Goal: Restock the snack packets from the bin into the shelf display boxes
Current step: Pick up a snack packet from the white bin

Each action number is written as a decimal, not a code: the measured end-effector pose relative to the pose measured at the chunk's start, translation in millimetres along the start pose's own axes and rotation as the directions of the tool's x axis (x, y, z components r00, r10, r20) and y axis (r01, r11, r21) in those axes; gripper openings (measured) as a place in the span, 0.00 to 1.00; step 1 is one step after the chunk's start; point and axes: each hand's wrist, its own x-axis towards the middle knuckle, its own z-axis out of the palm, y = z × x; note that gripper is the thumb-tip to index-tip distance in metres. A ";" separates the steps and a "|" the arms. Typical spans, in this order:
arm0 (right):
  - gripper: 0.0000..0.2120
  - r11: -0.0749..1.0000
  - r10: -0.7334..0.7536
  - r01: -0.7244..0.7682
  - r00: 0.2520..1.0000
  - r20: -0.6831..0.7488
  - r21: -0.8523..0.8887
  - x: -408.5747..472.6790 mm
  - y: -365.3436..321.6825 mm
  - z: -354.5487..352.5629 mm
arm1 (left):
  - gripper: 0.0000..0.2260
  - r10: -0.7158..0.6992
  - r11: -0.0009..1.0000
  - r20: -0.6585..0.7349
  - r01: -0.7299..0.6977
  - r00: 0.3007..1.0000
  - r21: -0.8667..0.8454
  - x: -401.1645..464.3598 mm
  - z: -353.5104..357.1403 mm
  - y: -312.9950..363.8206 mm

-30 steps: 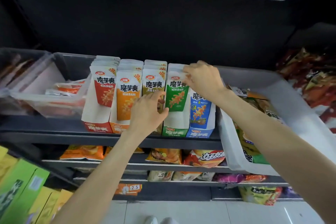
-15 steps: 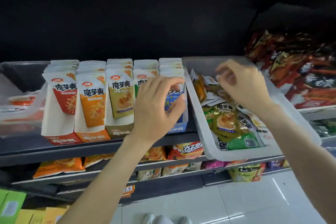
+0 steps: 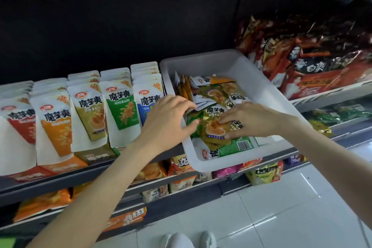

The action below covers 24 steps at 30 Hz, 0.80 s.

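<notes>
bin (image 3: 259, 86) right of display boxes (image 3: 84, 119), packets (image 3: 216, 110) inside
</notes>
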 end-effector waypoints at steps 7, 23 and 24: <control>0.18 0.992 -0.011 0.016 0.999 -0.046 0.125 -8.9 11.9 7.2 | 0.39 -0.035 0.911 0.413 -0.141 0.910 0.386 53.2 31.2 39.3; 0.19 0.808 0.410 -0.119 0.817 -0.405 0.577 -13.5 19.9 -14.1 | 0.33 -0.004 0.936 0.265 0.097 0.964 -0.340 48.3 -2.5 36.2; 0.20 0.769 0.432 -0.094 0.805 -0.407 0.632 -15.2 16.9 -17.2 | 0.28 -0.012 0.887 0.247 0.124 0.969 -0.444 43.7 -11.3 31.4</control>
